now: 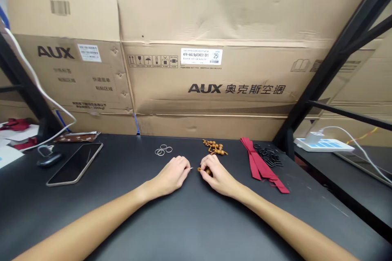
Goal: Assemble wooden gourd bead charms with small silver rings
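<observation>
Near the middle of the black table, my left hand [173, 174] is closed in a pinch on a thin silvery metal piece [192, 168]. Only its tip sticks out, and the fingers cover the rest. Across a small gap, my right hand [218, 173] grips a brown wooden bead pendant [208, 171] with a small loop that points toward my left hand. Part of this pendant is hidden by the fingers. Just beyond my right hand lies a pile of similar brown bead pendants [217, 147] with cords. Several loose metal rings [163, 149] lie beyond my left hand.
Dark red ribbon strips [263, 167] and black clasps [269, 155] lie to the right. On the left are a phone [75, 165], a dark rounded device [49, 158] and a brown wrapper [76, 137]. Cardboard boxes [214, 110] stand behind, beside a black metal frame [306, 69].
</observation>
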`<move>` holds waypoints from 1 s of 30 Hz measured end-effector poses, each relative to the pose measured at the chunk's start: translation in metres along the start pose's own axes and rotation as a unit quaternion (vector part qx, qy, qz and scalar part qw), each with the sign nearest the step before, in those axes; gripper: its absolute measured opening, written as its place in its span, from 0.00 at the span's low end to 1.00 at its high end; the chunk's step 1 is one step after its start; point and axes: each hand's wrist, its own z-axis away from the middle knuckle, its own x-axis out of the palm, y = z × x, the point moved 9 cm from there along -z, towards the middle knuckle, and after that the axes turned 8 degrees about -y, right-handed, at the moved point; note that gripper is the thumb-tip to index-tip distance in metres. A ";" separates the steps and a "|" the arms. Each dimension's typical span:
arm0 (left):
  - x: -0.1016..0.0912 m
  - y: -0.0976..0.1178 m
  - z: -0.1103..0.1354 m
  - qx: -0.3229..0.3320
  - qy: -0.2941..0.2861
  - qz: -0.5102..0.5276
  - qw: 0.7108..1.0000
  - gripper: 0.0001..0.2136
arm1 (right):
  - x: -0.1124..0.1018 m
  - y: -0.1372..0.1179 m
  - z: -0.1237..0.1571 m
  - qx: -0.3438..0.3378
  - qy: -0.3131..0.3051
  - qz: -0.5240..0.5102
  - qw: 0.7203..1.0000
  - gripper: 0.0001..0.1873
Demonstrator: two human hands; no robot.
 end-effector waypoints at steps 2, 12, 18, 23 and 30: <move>0.002 -0.002 -0.001 -0.010 0.001 0.051 0.999 0.09 | 0.001 -0.003 -0.001 0.000 -0.007 0.002 1.000 0.05; 0.007 -0.002 -0.004 -0.047 0.000 0.118 0.992 0.10 | 0.002 -0.008 0.000 -0.016 -0.017 -0.030 0.999 0.04; -0.002 -0.004 -0.004 -0.073 0.025 0.153 0.985 0.11 | 0.001 -0.003 -0.002 -0.001 -0.012 -0.051 0.999 0.07; -0.001 -0.008 -0.003 -0.086 0.030 0.173 0.981 0.10 | 0.002 -0.002 -0.002 0.002 -0.020 -0.068 0.997 0.07; 0.003 -0.010 -0.004 -0.088 0.005 0.163 0.983 0.09 | 0.004 -0.004 -0.003 -0.005 -0.024 -0.060 0.998 0.07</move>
